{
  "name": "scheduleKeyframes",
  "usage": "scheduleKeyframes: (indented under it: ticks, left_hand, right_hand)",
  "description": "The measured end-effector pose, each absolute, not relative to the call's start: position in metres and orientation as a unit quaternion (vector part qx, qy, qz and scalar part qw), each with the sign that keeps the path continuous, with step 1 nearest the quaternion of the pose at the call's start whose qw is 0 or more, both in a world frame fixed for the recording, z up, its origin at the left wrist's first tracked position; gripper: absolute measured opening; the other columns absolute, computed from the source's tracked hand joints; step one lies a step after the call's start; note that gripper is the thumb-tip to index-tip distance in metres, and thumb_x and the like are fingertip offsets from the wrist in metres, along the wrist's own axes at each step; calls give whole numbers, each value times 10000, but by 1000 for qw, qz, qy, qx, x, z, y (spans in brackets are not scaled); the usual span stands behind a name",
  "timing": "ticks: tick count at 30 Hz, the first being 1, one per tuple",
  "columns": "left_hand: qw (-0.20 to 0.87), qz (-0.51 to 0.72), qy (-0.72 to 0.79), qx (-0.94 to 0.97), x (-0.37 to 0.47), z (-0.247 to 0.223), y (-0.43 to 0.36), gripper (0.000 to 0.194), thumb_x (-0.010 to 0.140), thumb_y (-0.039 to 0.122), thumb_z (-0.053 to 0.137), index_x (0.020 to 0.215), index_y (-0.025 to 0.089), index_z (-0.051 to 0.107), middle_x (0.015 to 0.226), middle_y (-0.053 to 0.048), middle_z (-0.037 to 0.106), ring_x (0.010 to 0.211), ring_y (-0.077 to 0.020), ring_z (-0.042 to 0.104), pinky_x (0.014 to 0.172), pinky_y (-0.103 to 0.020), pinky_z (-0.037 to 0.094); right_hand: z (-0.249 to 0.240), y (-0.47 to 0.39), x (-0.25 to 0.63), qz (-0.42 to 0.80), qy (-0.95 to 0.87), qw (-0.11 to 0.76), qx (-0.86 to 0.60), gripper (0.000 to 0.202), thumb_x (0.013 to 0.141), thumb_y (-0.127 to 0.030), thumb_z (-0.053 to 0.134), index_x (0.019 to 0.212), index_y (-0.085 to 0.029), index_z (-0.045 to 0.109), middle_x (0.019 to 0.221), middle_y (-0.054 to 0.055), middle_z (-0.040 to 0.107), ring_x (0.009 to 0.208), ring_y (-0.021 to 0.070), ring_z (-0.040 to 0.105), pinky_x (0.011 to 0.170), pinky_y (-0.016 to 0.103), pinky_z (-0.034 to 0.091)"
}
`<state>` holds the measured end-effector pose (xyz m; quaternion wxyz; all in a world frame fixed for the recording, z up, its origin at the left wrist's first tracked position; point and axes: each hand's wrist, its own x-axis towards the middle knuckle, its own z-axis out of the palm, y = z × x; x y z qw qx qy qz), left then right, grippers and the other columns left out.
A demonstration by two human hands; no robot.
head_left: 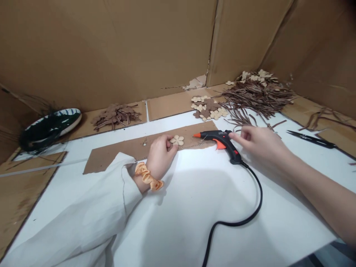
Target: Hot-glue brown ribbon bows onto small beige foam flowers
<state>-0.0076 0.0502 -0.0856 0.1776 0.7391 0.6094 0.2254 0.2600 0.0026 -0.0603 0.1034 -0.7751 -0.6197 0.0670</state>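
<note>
Between the thumb and fingers of my left hand (pixel 161 155) is a small cream flower with several petals (pixel 177 140), over the brown cardboard strip (pixel 125 148). An orange scrunchie circles that wrist. My right hand (pixel 256 142) is closed at the back end of a black glue gun (pixel 222 139); its fingertips are pinched, and what they hold, if anything, is too small to make out. The glue gun lies on its side with its orange nozzle pointing left, towards the flower.
Brown strips (pixel 258 97) are heaped at the back right, beside cream and brown flowers (pixel 207 108). Brown flowers (pixel 115 115) and a plate with dark green thread (pixel 66 120) stand at the left. Black tweezers (pixel 311 139) lie right. The gun's cord (pixel 236 223) curves forward.
</note>
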Motion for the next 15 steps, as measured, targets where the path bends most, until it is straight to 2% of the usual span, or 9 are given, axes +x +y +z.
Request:
scheduleKeyframes:
  ticks: [3, 5, 8, 11, 15]
  left_hand:
    - [172, 224, 603, 746, -7, -86, 51, 244, 785, 225, 548, 1000, 142, 629, 740, -17, 573, 723, -193, 557, 720, -306, 420]
    - [168, 222, 600, 750, -8, -86, 51, 236, 786, 230, 546, 990, 144, 627, 729, -17, 567, 724, -199, 555, 713, -310, 416]
    - [164, 224, 598, 751, -8, -87, 50, 298, 791, 257, 550, 1054, 123, 594, 747, -25, 568, 730, -211, 558, 699, -319, 410]
    - [165, 229, 600, 748, -8, -88, 49, 390, 809, 308, 543, 1140, 102, 530, 773, -31, 573, 737, -218, 566, 682, -319, 408]
    - [167, 234, 601, 746, -10, -88, 48, 369, 830, 335, 514, 1133, 124, 510, 764, -21, 568, 750, -218, 582, 682, -314, 408]
  right_hand:
    - [-50, 20, 289, -9, -589, 103, -801, 316, 831, -496, 479, 708, -215, 554, 710, 68, 665, 651, 225, 570, 512, 291, 314]
    - [-48, 35, 306, -14, -601, 62, -797, 231, 831, -393, 495, 828, -203, 626, 853, 90, 697, 759, 247, 608, 542, 295, 343]
    - [-49, 58, 319, 13, -626, 29, -779, 184, 806, -309, 539, 875, -206, 675, 906, 63, 715, 805, 224, 631, 621, 281, 400]
    - [-53, 75, 316, 22, -633, 0, -774, 182, 781, -290, 577, 876, -199, 702, 936, 72, 723, 865, 237, 641, 674, 288, 421]
    - [-58, 88, 309, 25, -624, -24, -781, 120, 755, -246, 639, 835, -186, 704, 917, 87, 715, 876, 235, 647, 721, 310, 450]
